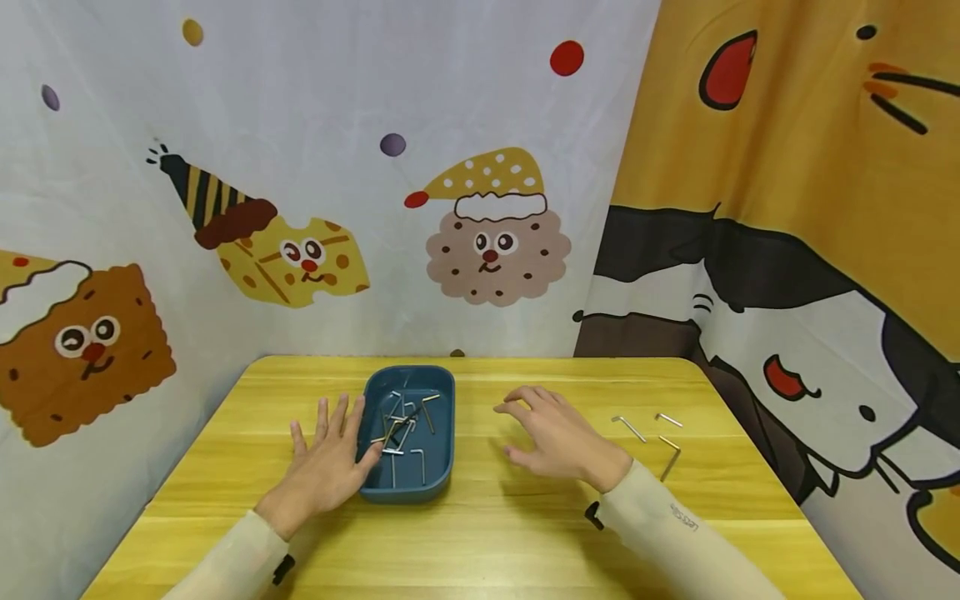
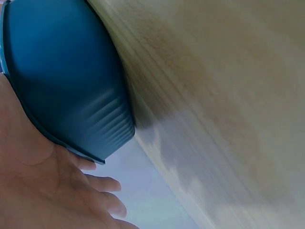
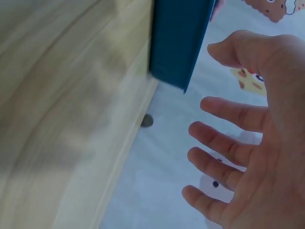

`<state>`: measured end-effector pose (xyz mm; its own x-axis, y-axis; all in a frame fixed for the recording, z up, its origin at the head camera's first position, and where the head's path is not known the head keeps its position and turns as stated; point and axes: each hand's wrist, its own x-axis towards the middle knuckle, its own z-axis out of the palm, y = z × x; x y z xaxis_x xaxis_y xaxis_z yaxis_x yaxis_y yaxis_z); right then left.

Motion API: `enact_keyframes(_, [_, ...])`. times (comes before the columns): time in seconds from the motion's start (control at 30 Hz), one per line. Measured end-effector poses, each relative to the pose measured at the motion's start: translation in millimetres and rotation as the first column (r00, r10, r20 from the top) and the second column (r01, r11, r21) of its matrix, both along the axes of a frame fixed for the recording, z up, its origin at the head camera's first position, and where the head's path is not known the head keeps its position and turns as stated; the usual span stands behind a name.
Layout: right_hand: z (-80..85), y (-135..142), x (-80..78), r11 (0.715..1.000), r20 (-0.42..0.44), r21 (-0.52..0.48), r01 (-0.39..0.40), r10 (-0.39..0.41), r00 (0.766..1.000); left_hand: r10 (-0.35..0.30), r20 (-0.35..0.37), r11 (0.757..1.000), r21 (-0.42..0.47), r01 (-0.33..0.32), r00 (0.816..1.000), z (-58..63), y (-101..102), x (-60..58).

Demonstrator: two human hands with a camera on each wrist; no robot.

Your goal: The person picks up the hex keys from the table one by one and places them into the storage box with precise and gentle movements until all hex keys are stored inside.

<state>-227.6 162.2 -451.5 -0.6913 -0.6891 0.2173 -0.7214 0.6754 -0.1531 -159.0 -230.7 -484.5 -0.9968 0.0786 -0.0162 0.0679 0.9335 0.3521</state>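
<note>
A dark blue rectangular tray [image 1: 442, 467] stands on the table, holding several L-shaped hex keys [image 1: 418, 452], some silver, others brass-coloured or dark. My left hand [image 1: 330, 468] is at the tray's left side with straight, spread fingers, its thumb over the rim. In the left wrist view, the palm lies close along the tray's rim [image 2: 29, 114]; firm contact is hard to tell. To the right of the tray, my right hand [image 1: 558, 442] hovers above the table, fingers slightly bent and apart, holding nothing. The right wrist view shows a gap between its fingers and the tray [image 3: 178, 47].
Three more hex keys lie on the table to the right of my right hand: two silver ones [image 1: 632, 429] [image 1: 669, 420] and a brass-coloured one [image 1: 670, 460]. The wooden table [image 1: 480, 542] ends at a cartoon-printed cloth [image 1: 487, 100] behind it.
</note>
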Motion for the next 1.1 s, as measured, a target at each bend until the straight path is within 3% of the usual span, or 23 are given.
enact_keyframes(0.3, [-7.9,50,1.3,0.997,0.005,-0.012,0.082,-0.082,0.997,-0.001,0.003,1.0,0.003,0.001,1.0,1.3,0,0.2])
enact_keyframes(0.67, [-23.0,105,-10.3,0.978,0.032,-0.004,0.21,-0.21,0.977,0.005,0.001,1.0,-0.002,-0.005,1.0,0.7,-1,0.1])
enact_keyframes(1.1, [-40.2,141,-29.1,0.938,0.149,0.019,0.345,-0.344,0.927,0.009,0.0,1.0,-0.001,-0.009,1.0,0.8,0,0.2])
